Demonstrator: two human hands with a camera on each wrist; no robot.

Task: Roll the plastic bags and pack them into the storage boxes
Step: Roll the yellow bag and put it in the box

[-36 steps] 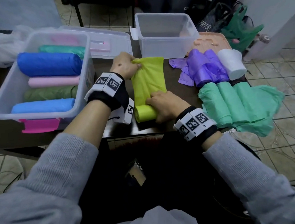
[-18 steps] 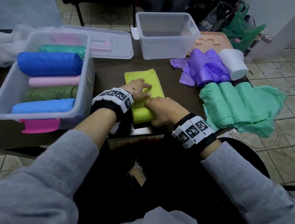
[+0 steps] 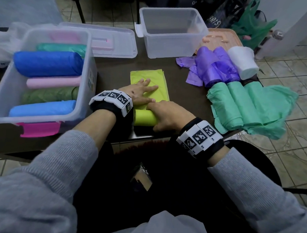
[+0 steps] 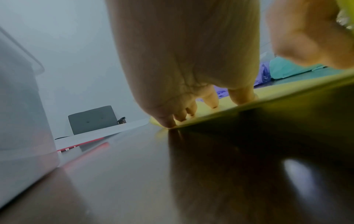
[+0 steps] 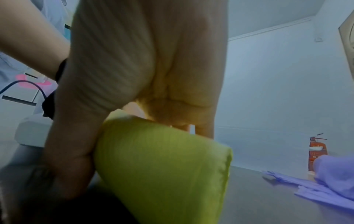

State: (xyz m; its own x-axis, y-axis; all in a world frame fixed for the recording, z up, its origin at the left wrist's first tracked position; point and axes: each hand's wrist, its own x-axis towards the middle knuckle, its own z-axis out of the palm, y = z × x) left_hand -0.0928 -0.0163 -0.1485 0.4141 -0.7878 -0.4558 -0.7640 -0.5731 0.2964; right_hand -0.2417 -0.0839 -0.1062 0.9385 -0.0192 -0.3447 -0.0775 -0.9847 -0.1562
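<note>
A yellow-green plastic bag point(image 3: 148, 77) lies on the dark table, its near end wound into a roll point(image 3: 144, 117). My left hand point(image 3: 141, 92) lies flat on the unrolled part with straight fingers point(image 4: 210, 100) pressing it down. My right hand point(image 3: 166, 114) curls over the roll's right end, thumb underneath, gripping the roll point(image 5: 159, 163). A clear storage box point(image 3: 86, 54) at the left holds several rolled bags: blue point(image 3: 46, 63), pink, green, light blue. An empty clear box point(image 3: 172, 43) stands at the back.
A clear lid point(image 3: 114, 42) lies behind the filled box. To the right lie purple bags point(image 3: 215, 67), a white roll point(image 3: 243, 63) and mint-green bags point(image 3: 251, 108) that hang over the table edge. A peach tray point(image 3: 221, 37) sits at the back right.
My left hand let go of the bag's far end, came back toward me and flattened on the sheet. The bag's far end now lies flat. The right hand stayed on the roll.
</note>
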